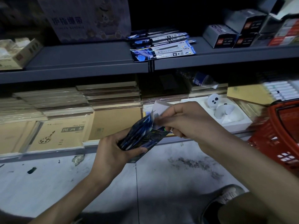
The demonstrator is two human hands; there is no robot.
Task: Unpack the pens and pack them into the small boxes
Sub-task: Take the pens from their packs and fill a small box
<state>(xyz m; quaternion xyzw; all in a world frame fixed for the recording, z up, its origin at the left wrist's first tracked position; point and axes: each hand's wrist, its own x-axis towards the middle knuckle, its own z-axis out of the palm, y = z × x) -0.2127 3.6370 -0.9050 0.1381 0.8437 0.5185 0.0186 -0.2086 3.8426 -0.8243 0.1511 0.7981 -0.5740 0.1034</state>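
Both hands work over the floor in front of the shelving. The left hand (111,147) grips a bundle of pen packets (140,136) - dark blue, glossy - fingers curled beneath and thumb across the front. The right hand (182,120) pinches the white flap (159,107) at the bundle's upper end, fingertips closed on it. More pen packets (161,44) lie fanned near the front edge of the upper shelf (80,57), around its middle. Small boxes (226,36) are stacked towards that shelf's right end, apart from the packets. Brown sketch pads (61,135) fill the lower shelf - a red basket (278,135) sits at the right.
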